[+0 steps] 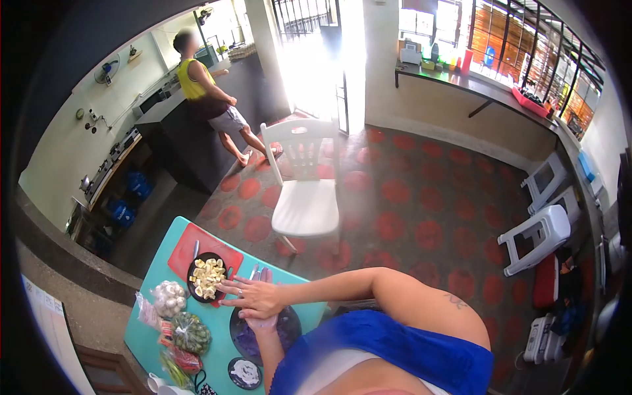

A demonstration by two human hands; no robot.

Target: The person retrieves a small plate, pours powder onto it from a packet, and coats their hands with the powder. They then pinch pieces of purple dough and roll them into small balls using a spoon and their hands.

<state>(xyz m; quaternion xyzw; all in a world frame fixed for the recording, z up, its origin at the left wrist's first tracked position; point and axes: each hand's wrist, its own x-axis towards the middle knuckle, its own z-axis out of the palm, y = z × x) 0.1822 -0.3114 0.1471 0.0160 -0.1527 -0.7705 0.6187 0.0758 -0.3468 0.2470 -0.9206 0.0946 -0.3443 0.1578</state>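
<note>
My right hand (258, 296) reaches across from the right with its fingers stretched out, a ring on one of them. Its fingertips are at the rim of a black bowl (191, 289) holding pale cut chunks (209, 273). Beneath it lies my left hand (262, 322), palm up and partly covered, with fingers showing beyond the right hand. Neither hand shows an object in it. Below both hands is a dark round plate (238, 336) with purple pieces (286, 332). The bowl rests on a red cutting board (186, 247), where a metal handle or blade (196, 248) also lies.
The turquoise table (148, 329) also holds garlic bulbs (169, 298), bagged green vegetables (191, 332), a small black dish of white stuff (245, 372) and white cups (158, 383). A white chair (304, 209) stands beyond it. Another person (209, 92) is near a dark counter (164, 128).
</note>
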